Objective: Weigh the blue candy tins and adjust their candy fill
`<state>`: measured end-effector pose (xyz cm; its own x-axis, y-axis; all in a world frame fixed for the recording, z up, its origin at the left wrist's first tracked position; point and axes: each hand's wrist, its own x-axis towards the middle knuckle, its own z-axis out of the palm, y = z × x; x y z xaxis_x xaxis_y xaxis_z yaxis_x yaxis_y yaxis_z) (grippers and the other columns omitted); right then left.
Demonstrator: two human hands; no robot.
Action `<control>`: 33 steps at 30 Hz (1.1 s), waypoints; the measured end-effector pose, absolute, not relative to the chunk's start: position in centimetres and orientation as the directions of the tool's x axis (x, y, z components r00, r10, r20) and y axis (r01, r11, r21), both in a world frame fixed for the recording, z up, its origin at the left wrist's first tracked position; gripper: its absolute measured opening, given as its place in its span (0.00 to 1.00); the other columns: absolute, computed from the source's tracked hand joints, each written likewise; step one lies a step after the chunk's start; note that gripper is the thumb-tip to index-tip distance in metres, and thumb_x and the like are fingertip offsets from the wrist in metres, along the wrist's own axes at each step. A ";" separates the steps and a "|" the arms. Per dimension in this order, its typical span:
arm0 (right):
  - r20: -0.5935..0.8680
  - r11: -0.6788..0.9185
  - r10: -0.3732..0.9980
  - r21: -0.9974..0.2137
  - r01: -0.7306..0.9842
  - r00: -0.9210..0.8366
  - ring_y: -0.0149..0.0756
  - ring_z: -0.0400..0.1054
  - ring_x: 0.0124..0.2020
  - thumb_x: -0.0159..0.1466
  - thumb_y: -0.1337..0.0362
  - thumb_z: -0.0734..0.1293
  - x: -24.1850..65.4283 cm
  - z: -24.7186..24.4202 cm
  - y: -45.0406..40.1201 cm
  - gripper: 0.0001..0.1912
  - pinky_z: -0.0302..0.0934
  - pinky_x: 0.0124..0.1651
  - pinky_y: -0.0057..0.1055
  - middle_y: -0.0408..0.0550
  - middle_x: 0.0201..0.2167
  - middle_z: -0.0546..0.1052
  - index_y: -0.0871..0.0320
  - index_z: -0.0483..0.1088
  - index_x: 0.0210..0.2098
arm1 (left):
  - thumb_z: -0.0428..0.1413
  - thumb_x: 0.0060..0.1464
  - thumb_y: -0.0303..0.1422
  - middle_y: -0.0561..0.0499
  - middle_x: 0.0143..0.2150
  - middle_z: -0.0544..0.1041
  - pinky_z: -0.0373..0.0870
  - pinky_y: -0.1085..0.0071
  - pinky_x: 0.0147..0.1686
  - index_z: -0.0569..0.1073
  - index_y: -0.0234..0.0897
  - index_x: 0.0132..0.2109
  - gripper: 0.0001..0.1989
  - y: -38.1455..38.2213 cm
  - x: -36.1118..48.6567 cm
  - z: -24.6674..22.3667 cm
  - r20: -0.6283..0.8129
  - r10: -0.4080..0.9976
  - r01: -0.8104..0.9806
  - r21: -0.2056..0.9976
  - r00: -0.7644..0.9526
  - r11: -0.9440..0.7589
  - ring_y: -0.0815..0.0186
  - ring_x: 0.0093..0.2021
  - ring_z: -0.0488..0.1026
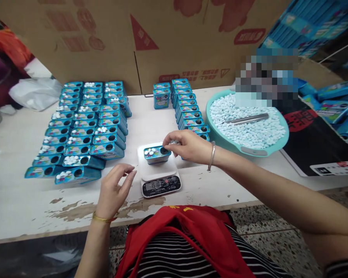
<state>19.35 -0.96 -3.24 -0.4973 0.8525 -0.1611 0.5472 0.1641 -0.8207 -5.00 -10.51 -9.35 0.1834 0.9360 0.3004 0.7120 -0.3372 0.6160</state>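
The counter (150, 127) has a smooth pale top, its front edge worn through to brown patches. A tall cardboard box (110, 50) with red print stands along its back, and a teal plastic bowl (233, 145) brims with small, smooth, pale-blue candies (249, 133), a pair of slim metal tongs (248, 119) lying across them. Tightly packed rows of blue tins (108, 150) stand at the left, with a narrower row (188, 109) near the bowl

The tin (157, 159) sits on the white scale (145, 173): a glossy blue, narrow, oblong box with rounded ends, a few white pellets (151, 152) on its printed top and a dark round hole at its right end. The right hand (190, 146) is over that end, its grip closed on a few pale candies (174, 142). The left hand (114, 189) is just left of the scale, thumb and fingers apart, holding nothing

The right fingertips partly cover the hole, and the held candies are too hidden to count. The last digit on the display (154, 185) is hard to read; pixelation masks the area behind the bowl, and the right forearm runs out of view
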 end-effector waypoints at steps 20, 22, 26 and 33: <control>-0.001 0.334 0.839 -0.789 0.516 -0.544 0.38 0.69 0.42 0.62 0.71 0.61 17.9 -2.6 -0.7 0.10 0.63 0.45 0.37 0.50 0.40 0.75 0.57 0.72 0.39 | 0.54 0.59 0.31 0.45 0.45 0.72 0.68 0.63 0.46 0.70 0.39 0.52 0.14 -7.9 -1.8 -9.0 0.490 0.841 0.767 0.440 0.230 -0.467 0.62 0.46 0.70; 0.008 0.229 0.863 -0.897 0.378 -0.505 0.36 0.70 0.39 0.63 0.68 0.60 18.8 -2.4 -0.8 0.09 0.66 0.40 0.35 0.48 0.40 0.75 0.56 0.72 0.39 | 0.54 0.58 0.33 0.44 0.49 0.72 0.66 0.60 0.48 0.69 0.40 0.54 0.16 -8.0 -1.8 -9.1 0.492 0.838 0.808 0.380 0.235 -0.450 0.60 0.49 0.69; 0.005 0.097 0.948 -0.957 0.273 -0.317 0.34 0.70 0.35 0.62 0.61 0.64 22.7 -2.0 -1.0 0.08 0.66 0.33 0.32 0.47 0.38 0.74 0.55 0.72 0.39 | 0.55 0.58 0.36 0.42 0.61 0.66 0.59 0.53 0.56 0.65 0.44 0.57 0.21 -8.2 -1.5 -9.6 0.471 0.836 0.853 0.276 0.281 -0.442 0.54 0.60 0.63; 0.106 -0.032 0.969 -0.843 0.537 0.224 0.36 0.68 0.30 0.57 0.61 0.67 33.7 -4.6 -1.1 0.09 0.60 0.29 0.33 0.49 0.31 0.74 0.59 0.73 0.36 | 0.54 0.59 0.37 0.42 0.65 0.62 0.50 0.46 0.62 0.62 0.43 0.59 0.21 -7.6 1.5 -9.7 0.412 0.820 0.818 0.246 0.397 -0.520 0.54 0.67 0.54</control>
<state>33.68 -1.10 -4.58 0.2240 0.9688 0.1059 0.5370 -0.0320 -0.8430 1.46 -7.65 -9.73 0.3972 0.8199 0.4123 0.8179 -0.5200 0.2462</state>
